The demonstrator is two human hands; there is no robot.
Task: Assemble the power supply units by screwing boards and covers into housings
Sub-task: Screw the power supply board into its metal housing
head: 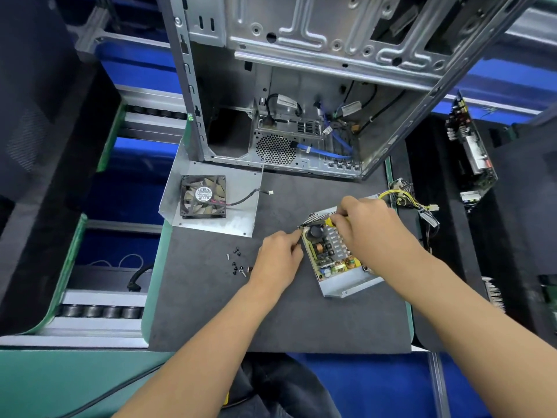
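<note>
Board [327,251] seated in housing [349,285]. Right hand [366,224] grips screwdriver [333,221]; left hand [278,257] pinches at the corner, contents unclear. Cover [211,203] and screws [236,263] left of it remain unfitted.

The housing [346,285] lay right on the mat [271,321], board [327,251] inside; screws [236,262] to its left, fan cover [211,200] behind them, case [301,86] at the back.
</note>
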